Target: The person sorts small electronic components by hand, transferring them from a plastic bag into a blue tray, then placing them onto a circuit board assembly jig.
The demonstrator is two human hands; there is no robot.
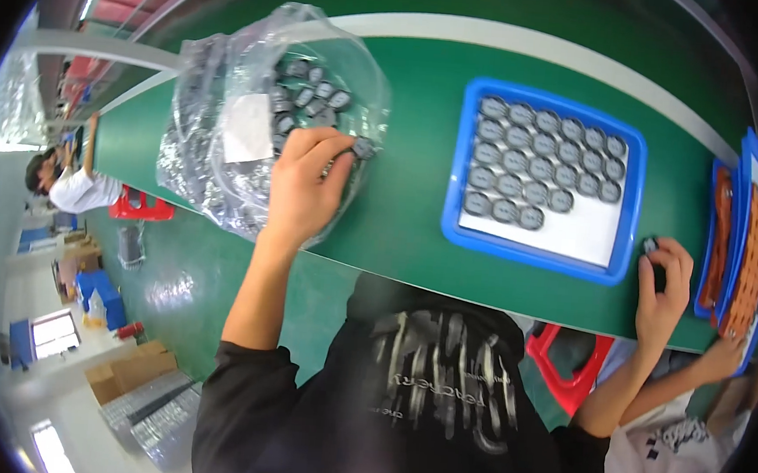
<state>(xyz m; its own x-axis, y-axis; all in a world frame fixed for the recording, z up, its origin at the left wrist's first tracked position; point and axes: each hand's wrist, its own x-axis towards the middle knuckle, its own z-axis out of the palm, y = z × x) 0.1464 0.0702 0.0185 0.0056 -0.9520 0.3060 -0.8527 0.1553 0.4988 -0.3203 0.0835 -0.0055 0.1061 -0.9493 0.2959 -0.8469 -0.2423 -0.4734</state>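
Note:
My left hand (306,187) reaches over the mouth of a clear plastic bag (203,92), thumb and fingers pinching a small dark round part (363,147). Several similar loose parts (305,97) lie in the bag, beside a white paper label (248,129). To the right stands a blue tray (456,176) with a white bottom, where rows of these dark parts (542,143) lie flat. The tray's lower right area shows bare white. Just outside the tray's right side, my right hand (667,287) holds another small dark part (650,245) at its fingertips.
Everything rests on a long green worktable (414,107). At the far right, stacked blue trays (719,251) hold orange-brown pieces (751,254), and a co-worker's hand (722,359) touches them. Red stools (567,373) stand below the table edge. Another person (83,189) sits far left.

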